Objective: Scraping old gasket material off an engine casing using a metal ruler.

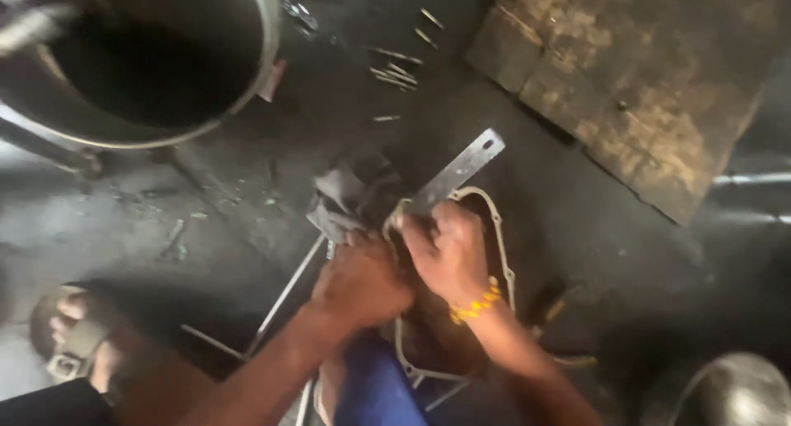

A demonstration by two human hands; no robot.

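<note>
Closely, right hand [449,253] grip grasping steel ruler [457,172]; left hand [358,282] clenched on gasket [501,245] edge.

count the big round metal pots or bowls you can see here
2. One large round metal pot is at the top left, cut off by the frame. One rounded metal bowl sits at the bottom right corner, only partly visible. Others may lie out of view.

Bare dark floor [577,228] lies open right of the 2 hands; the big round metal basin [140,59] (upper left) and worn wooden board [643,72] block beyond.
</note>
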